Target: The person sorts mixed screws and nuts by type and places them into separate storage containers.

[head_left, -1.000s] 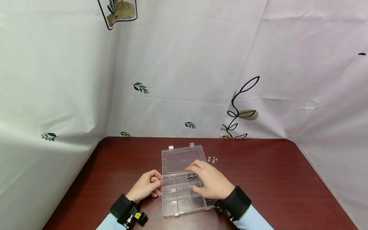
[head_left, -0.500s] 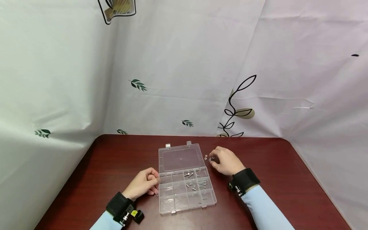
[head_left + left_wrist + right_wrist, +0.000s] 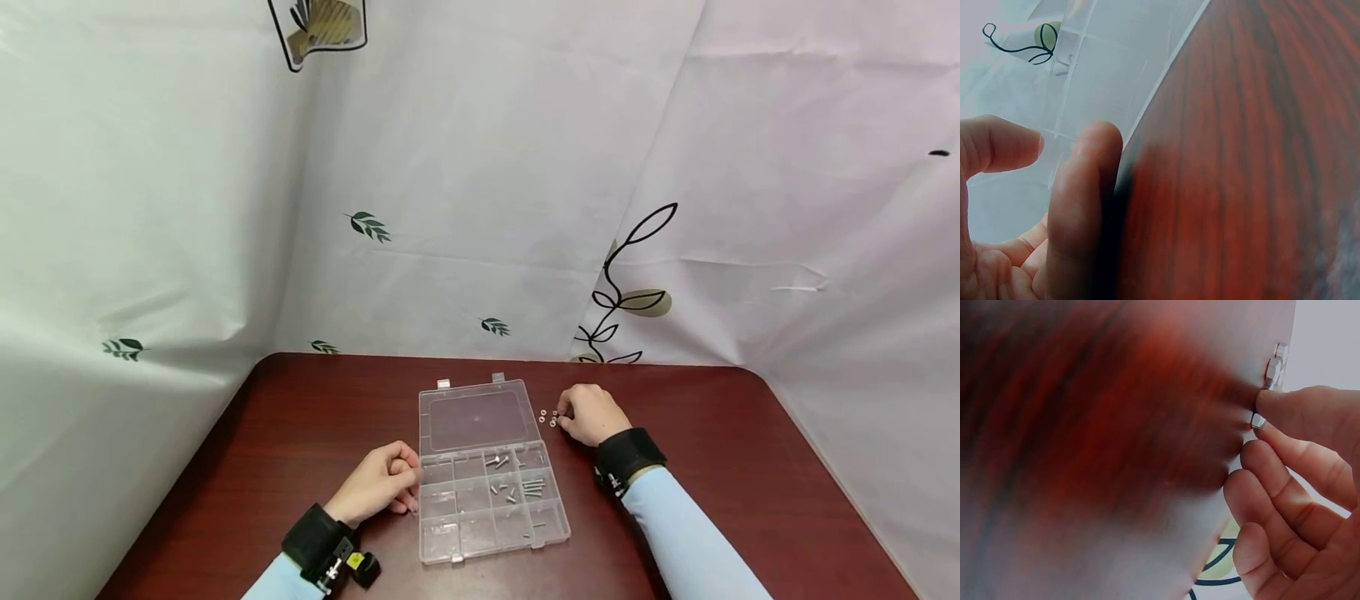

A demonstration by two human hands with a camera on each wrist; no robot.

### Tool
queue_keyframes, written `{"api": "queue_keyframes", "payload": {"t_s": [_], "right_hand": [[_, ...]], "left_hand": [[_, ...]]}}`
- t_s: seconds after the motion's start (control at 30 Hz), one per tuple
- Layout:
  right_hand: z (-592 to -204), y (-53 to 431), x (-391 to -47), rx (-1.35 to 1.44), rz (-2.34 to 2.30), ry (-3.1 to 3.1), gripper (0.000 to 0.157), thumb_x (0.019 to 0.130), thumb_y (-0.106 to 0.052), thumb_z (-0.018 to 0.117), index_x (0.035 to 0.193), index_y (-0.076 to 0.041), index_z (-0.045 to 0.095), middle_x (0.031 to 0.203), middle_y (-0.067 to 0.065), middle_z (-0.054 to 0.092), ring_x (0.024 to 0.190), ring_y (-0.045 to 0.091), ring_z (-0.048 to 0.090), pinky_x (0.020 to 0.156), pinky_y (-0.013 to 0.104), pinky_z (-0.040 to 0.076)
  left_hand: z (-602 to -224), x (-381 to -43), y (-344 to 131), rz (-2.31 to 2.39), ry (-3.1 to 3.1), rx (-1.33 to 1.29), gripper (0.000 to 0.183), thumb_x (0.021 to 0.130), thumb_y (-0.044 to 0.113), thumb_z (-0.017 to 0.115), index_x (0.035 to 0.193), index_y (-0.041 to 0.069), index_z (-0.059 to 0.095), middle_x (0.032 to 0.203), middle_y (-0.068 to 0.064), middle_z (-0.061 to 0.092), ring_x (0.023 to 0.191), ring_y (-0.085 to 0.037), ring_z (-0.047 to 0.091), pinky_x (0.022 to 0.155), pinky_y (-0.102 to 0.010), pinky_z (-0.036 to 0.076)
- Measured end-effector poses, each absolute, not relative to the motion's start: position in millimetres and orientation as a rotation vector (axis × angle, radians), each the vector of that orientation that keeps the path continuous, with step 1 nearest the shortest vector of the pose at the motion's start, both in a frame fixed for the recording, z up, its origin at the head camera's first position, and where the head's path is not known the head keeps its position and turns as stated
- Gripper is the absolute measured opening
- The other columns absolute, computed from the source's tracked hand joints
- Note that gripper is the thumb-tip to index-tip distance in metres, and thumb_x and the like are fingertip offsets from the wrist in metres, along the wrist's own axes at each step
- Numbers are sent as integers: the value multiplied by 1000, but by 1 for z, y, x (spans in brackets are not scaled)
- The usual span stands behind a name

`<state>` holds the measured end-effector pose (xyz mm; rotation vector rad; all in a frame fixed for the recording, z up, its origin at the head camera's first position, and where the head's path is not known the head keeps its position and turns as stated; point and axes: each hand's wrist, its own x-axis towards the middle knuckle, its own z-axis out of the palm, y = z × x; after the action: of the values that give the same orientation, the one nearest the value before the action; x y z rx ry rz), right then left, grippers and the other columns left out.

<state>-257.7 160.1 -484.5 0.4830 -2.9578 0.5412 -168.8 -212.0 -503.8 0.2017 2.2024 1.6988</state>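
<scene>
A clear plastic compartment box [image 3: 476,518] lies with its lid [image 3: 477,419] folded back, away from me. Screws [image 3: 534,485] sit in several compartments at its right. My left hand [image 3: 380,483] rests at the box's left edge, fingers loosely bent; the left wrist view has a gap between thumb and fingers, fingertips right at the box edge. Right of the lid, my right hand [image 3: 596,414] is down at the table beside a few small hex nuts [image 3: 542,419]. In the right wrist view its thumb and forefinger pinch one nut [image 3: 1258,420] close to the tabletop.
The box stands on a dark red wooden table [image 3: 720,467]. Behind the table hangs a white cloth [image 3: 480,167] printed with leaves. Each wrist wears a black strap [image 3: 630,458] with a small camera.
My right hand has gone from above the box to the nuts at the right, where its thumb and forefinger have closed in. The left hand stays at the box edge.
</scene>
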Motion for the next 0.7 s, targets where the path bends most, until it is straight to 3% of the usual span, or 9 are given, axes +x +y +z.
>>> {"api": "queue_keyframes", "payload": {"t_s": [0.17,0.4,0.7], "right_hand": [[-483,161,-256,412,569,-2989,14,75,-13,75,70,-19,63,68,-6,57,62,16,50,63,35,47],[-482,163,-247,345,548,-3014,19,65,-15,74,59,-19,57,60,-5,52,57,18,48,56,33,44],[-483,169,-224,310,558,-3041,21,63,-18,73,57,-20,53,57,-6,49,56,17,47,53,31,41]], "left_hand": [[-504,-168,-212,1700,2204,200,29,91,19,67,104,-3,53,70,-11,63,60,-25,67,52,-34,56],[-505,-168,-213,1702,2204,195,30,91,20,67,105,-3,53,71,-11,63,60,-25,67,52,-34,56],[-505,-169,-213,1698,2205,211,30,91,20,66,105,-3,53,71,-11,63,60,-26,68,52,-34,55]]}}
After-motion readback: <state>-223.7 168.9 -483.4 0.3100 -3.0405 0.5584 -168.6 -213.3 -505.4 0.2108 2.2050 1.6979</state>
